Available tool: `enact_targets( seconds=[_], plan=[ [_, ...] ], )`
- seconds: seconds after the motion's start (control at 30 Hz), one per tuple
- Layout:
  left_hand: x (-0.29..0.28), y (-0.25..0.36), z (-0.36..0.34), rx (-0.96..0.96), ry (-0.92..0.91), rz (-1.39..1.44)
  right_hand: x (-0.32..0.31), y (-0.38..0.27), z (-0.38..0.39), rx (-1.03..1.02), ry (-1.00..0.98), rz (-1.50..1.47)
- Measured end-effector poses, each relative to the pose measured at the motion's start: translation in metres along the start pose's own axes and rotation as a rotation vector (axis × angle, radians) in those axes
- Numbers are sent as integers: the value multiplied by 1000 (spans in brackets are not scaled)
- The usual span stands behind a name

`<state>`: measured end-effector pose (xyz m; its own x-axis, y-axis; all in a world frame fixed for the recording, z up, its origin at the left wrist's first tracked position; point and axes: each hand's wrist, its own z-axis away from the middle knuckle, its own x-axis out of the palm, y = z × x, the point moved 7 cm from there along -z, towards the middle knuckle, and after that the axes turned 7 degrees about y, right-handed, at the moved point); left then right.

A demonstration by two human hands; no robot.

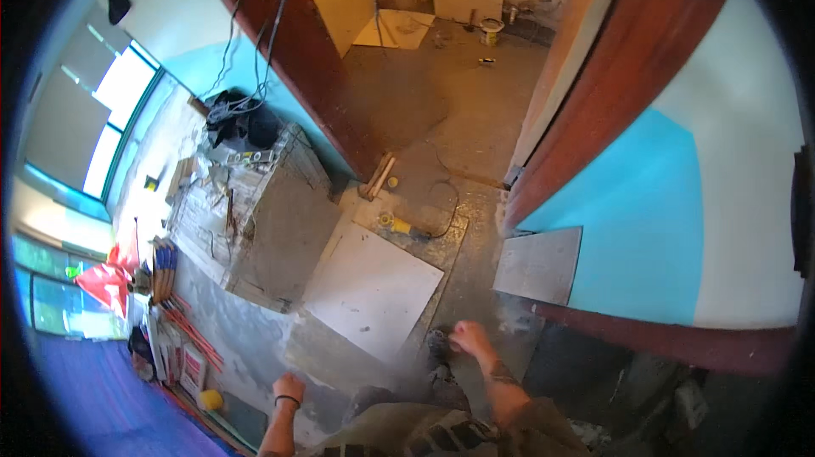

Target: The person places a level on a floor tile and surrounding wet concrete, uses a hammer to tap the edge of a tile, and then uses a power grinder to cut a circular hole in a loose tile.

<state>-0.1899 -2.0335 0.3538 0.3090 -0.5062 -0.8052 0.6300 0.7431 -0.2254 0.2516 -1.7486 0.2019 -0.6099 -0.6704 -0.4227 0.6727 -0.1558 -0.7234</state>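
My left hand (289, 390) is closed, low at centre left beside my left leg, a dark band round its wrist; its palm is hidden. My right hand (470, 338) has curled fingers and hovers by my dark shoe (439, 345); I cannot tell whether either hand holds anything. Ahead on the floor lies a white square tile (373, 283), with a yellow and black power tool (401, 226) and its cord just beyond, and wooden-handled tools (379, 177) by the door frame.
A cluttered concrete block (280, 236) stands left, near long red rods (191, 330) and bags. A grey tile (536, 266) leans on the blue right wall. The doorway (531, 177) ahead opens onto a room with a bucket (491, 30). Cables hang at the top. Rubble (689, 402) lies lower right.
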Motion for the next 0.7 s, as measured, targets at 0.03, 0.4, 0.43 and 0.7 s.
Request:
enact_targets(
  seconds=[0.03, 0.4, 0.43, 0.7],
  plan=[
    [-26, 34, 28, -175, -129, 459, -21, -26, 0, -89, -67, 5],
    [94, -101, -29, -1, -529, 244, -107, 12, 19, 30, -44, 114],
    [84, -137, -39, -70, -426, 239, -92, 6, 34, -145, 14, 487],
    [-68, -211, -205, -57, 122, 335, -37, 96, 21, -206, 202, 568]
  ],
)
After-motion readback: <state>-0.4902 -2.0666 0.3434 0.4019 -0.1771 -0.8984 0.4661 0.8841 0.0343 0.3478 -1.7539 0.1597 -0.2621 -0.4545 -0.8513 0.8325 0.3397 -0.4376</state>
